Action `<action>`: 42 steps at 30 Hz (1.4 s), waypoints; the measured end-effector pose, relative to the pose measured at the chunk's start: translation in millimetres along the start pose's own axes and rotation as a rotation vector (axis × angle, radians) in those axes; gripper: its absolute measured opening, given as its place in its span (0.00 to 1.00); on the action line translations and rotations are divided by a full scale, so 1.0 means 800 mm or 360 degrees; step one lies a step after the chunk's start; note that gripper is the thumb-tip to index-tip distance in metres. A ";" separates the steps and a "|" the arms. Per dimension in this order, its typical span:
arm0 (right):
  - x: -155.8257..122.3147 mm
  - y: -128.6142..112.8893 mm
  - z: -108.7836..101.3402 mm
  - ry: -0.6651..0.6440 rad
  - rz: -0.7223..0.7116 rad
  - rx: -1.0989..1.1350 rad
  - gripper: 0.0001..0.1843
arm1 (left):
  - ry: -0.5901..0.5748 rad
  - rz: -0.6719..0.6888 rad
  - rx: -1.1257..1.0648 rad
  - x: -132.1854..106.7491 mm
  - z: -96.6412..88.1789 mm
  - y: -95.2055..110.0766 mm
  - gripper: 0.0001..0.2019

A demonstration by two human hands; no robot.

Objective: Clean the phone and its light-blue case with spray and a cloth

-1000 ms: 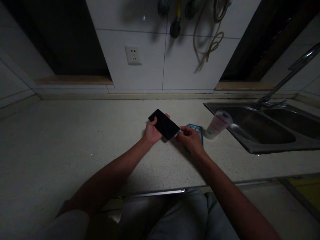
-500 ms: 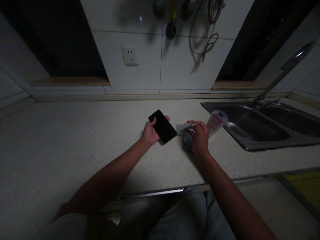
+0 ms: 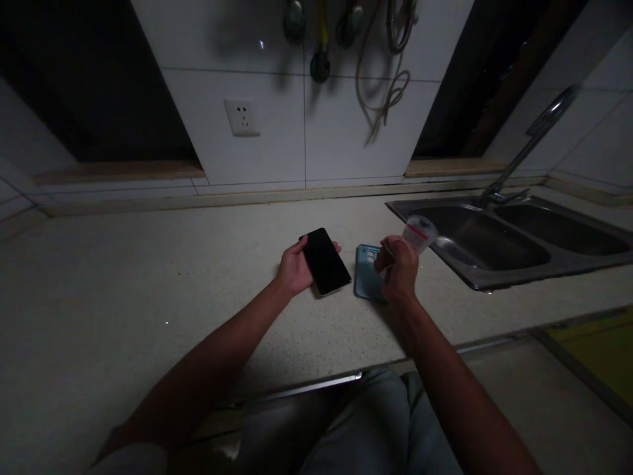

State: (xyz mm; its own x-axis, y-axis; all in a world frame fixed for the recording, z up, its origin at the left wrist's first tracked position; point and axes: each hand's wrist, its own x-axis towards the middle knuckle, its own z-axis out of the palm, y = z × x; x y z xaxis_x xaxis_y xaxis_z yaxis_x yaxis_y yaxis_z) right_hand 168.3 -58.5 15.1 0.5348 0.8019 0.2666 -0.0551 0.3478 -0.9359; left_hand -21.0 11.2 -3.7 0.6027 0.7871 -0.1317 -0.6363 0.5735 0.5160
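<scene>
My left hand [image 3: 295, 269] is wrapped round a black smartphone [image 3: 325, 261], thumb along its near left edge, the dark screen facing up. To the right of the phone, a blue-green phone case [image 3: 364, 276] lies on the counter with its camera cut-outs at the far end. Over the right part of the case is my right hand [image 3: 401, 267], its fingers curled in; what they hold is hidden. Whether this hand touches the case I cannot tell. Just beyond it stands a clear plastic cup [image 3: 420, 232] with a red band, partly covered by the hand.
The pale speckled counter [image 3: 222, 251] runs along a tiled wall with a power socket [image 3: 241, 119]. A double steel sink [image 3: 487, 237] with a tall tap [image 3: 524, 148] is set in at the right. Pipe fittings and a looped cord [image 3: 386, 109] hang on the wall. Light is dim.
The thin white sheet in my right hand is out of sight, and that hand has curled closed. More of the phone case shows. The phone has turned slightly in my left hand; the view has shifted.
</scene>
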 end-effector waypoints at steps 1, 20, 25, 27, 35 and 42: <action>0.000 0.000 -0.002 0.0053 -0.0029 -0.0078 0.17 | -0.0005 -0.0014 0.0010 0.000 0.000 0.000 0.25; -0.012 -0.006 -0.088 -0.0458 0.0247 -0.2053 0.25 | -0.0142 -0.0226 -0.0170 0.001 0.005 -0.001 0.27; -0.004 0.002 -0.062 -0.0529 0.0164 -0.2280 0.18 | -0.0088 -0.0197 -0.0118 0.002 0.001 -0.001 0.26; 0.002 0.008 -0.052 -0.0578 0.0114 -0.2260 0.15 | -0.0040 -0.0210 -0.0075 0.004 -0.001 -0.001 0.25; 0.027 0.026 -0.010 -0.0740 -0.0088 -0.2046 0.12 | 0.0265 -0.0088 -0.0038 0.014 -0.005 -0.005 0.16; 0.027 0.049 0.003 -0.0563 0.0400 -0.0969 0.16 | 0.0303 0.0063 -0.0004 0.019 -0.008 -0.007 0.13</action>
State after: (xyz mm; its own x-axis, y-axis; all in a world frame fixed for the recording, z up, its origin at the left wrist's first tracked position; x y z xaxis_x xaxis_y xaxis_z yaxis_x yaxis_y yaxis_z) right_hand 175.8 -26.9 -15.1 0.2589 0.9659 -0.0101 0.3915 -0.1145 -0.9130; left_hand -11.2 21.4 -14.2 0.4752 0.8376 -0.2694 -0.6591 0.5417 0.5217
